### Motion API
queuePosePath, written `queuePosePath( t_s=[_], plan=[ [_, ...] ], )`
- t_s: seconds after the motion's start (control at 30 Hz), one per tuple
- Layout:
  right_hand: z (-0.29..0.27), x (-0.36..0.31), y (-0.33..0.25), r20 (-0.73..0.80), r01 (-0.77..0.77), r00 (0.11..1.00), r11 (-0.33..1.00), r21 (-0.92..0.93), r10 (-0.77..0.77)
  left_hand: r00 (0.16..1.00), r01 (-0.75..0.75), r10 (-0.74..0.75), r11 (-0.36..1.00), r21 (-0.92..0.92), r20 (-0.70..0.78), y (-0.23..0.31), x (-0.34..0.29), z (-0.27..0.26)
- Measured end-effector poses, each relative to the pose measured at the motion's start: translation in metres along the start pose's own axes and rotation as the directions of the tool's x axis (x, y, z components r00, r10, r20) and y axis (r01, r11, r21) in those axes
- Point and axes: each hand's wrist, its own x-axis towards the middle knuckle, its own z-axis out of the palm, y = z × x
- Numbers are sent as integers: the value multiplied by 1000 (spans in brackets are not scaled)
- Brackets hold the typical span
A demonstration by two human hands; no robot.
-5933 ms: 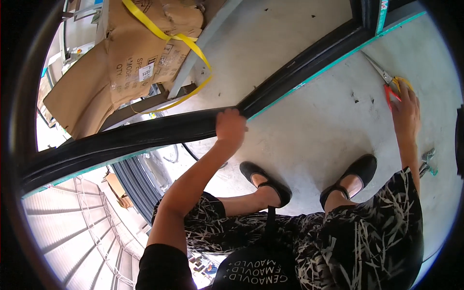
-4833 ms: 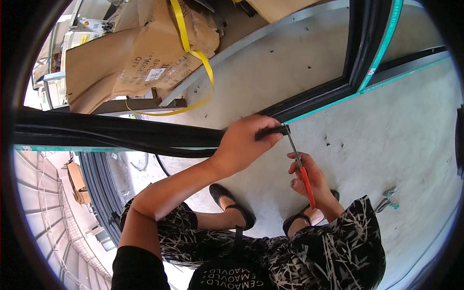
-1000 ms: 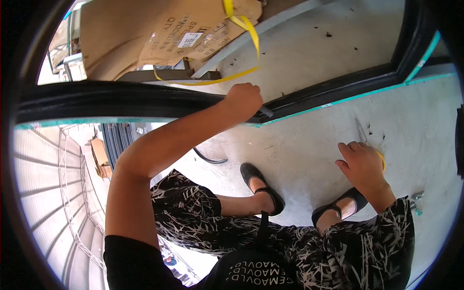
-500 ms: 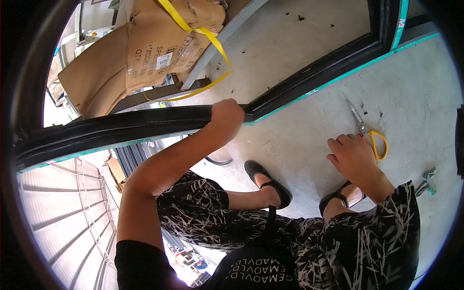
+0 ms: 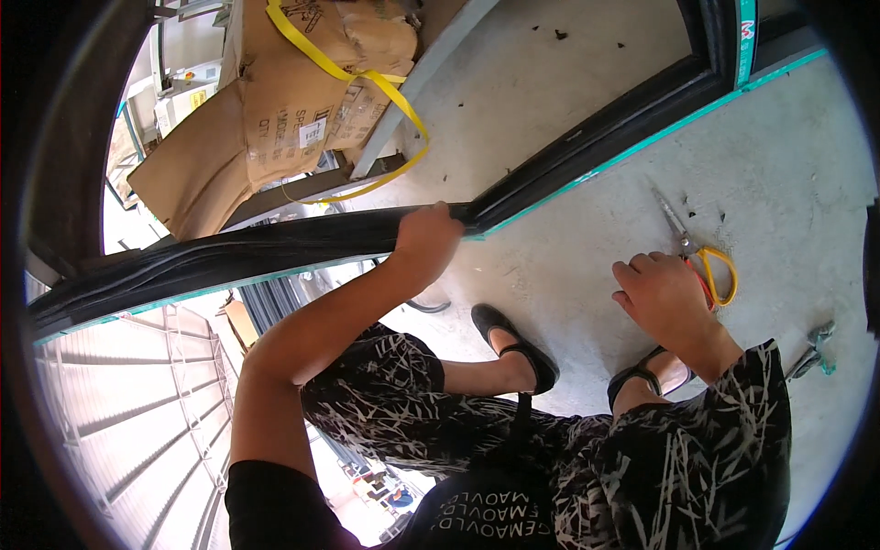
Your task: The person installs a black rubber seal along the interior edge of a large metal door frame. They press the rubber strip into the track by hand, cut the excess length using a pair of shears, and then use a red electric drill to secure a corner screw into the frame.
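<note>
My left hand (image 5: 427, 240) is closed over the black frame (image 5: 316, 236) close to its corner, its fingertips hidden on the far side. The frame has teal film along its near edge. Loose, wavy black strip (image 5: 179, 249) lies along the frame's left part. My right hand (image 5: 667, 295) is lower, at the right, with its fingers curled and its thumb sticking out; whatever they may hold is hidden. Just beyond it are scissors (image 5: 731, 277) with one yellow and one red handle, the blades pointing away. The hand covers part of the red handle.
Behind the frame lies torn brown cardboard (image 5: 275, 128) with a loose yellow strap (image 5: 417, 115) across it, on a grey metal beam (image 5: 431, 64). Crumpled dark and green scraps (image 5: 811, 353) lie at the right. Small black bits dot the concrete floor (image 5: 568, 275). My feet stand below the frame.
The view has shifted slightly. My right hand has moved a little left, and more of the scissors' red handle shows. My left hand stays on the frame near the corner.
</note>
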Motion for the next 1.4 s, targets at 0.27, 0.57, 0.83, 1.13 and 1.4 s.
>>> queuePosePath(
  t_s=[0.27,0.57,0.83,1.13,1.4],
  plan=[
    [8,5,9,11,8,1000,999,38,-8,982,24,-53,986,164,179,-25,2,-28],
    [55,38,-11,68,128,986,953,274,-152,980,124,-149,975,182,131,-15,-8,-26],
    [96,68,-38,194,69,961,848,525,-198,960,122,-157,980,160,231,-13,-3,-39],
    [142,135,-88,713,-668,701,-353,656,-1,963,152,-179,978,143,200,-12,4,-36],
    [183,202,-125,688,-394,720,-867,306,-85,952,197,-221,972,129,213,-7,3,-36]
  ],
)
